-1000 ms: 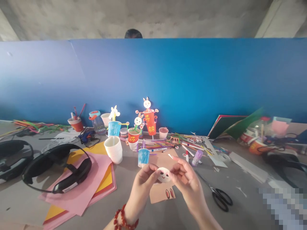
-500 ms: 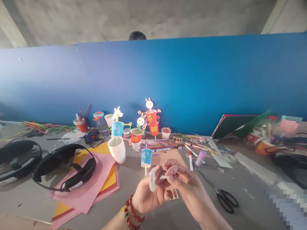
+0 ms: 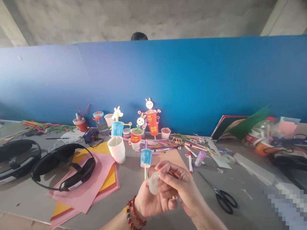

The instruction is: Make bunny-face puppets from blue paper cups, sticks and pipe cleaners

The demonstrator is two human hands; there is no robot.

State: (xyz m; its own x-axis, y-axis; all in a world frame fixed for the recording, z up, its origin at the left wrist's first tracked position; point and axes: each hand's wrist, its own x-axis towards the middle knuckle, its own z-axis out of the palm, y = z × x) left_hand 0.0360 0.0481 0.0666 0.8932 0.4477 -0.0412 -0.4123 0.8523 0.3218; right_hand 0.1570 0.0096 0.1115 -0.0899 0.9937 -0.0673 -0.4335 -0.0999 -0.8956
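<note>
A small whitish round disc [image 3: 153, 184], slightly see-through, stands tilted between my hands. My left hand [image 3: 153, 202] is cupped palm up and closed around its lower side, the thumb at its left edge. From the right, my right hand [image 3: 180, 182] has its bent fingers and thumb pressed at the disc's upper right edge. Those fingers hide part of the disc. Just behind my hands is a small blue-coloured paper cup [image 3: 146, 158] on a white stick, with purple strips at its top.
Scissors [image 3: 224, 196] lie right of my hands, near a glue stick [image 3: 200, 158] and a red marker [image 3: 190, 162]. White cups [image 3: 116, 150] stand left, beside coloured paper [image 3: 83, 179] under a black headset [image 3: 78, 169]. Rabbit-faced cup figures [image 3: 151, 118] line the blue partition [image 3: 192, 80].
The disc has turned from nearly edge-on to showing more of its face. My right hand has moved left and closed in on it; a white strip at its fingertips is now hidden.
</note>
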